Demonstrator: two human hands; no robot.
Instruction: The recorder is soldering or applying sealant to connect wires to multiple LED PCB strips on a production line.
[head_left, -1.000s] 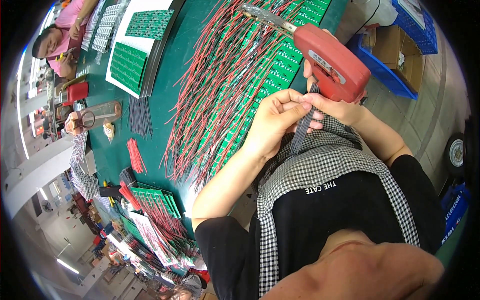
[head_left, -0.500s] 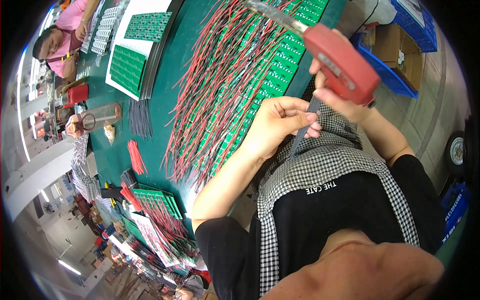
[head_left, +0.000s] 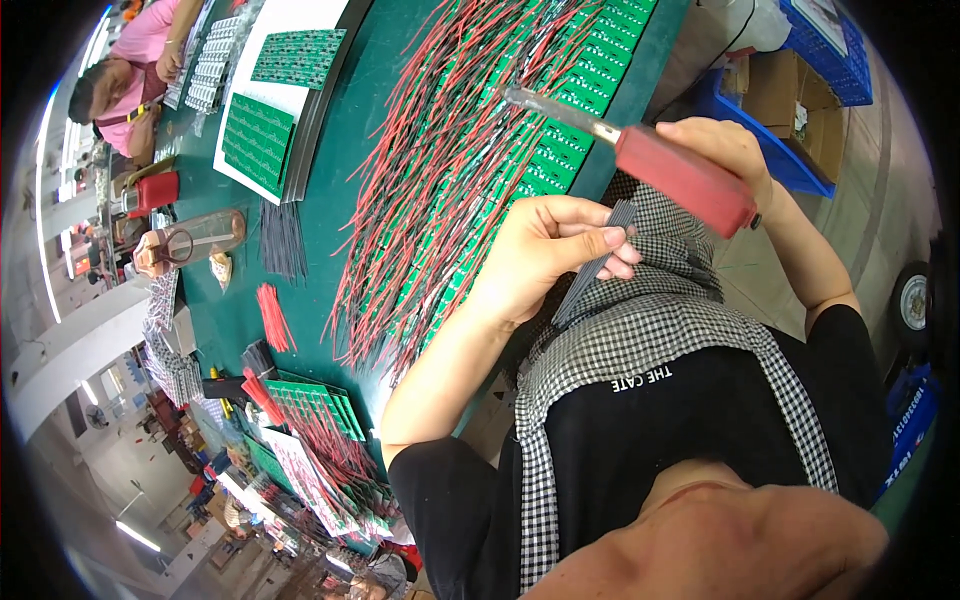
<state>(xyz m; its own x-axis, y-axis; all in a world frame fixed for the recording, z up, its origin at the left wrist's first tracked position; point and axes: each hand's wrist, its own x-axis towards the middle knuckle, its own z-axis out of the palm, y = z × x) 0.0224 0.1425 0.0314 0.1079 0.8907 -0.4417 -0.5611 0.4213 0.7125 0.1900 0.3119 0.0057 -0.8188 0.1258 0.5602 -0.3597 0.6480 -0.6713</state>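
My left hand pinches a thin bundle of dark grey wire-like strands between thumb and fingers, over the checked apron. The bundle's upper end shows just above the thumb, and its lower end slants down toward the apron. Wrapped round a red-handled tool with a long metal shaft is my right hand, partly hidden behind the handle. The shaft points up and left over the circuit boards, without visibly touching them; its exact kind I cannot make out. Green circuit boards with red and black wires lie beneath it.
On the green table lie stacked green boards, dark strands, red wires and a bottle. Wired boards sit lower left. A blue crate with a carton stands at right. Another person sits across the table.
The red-handled tool has swung downward, its shaft lower over the boards. My right hand has moved up and away from my left, which keeps hold of the strands.
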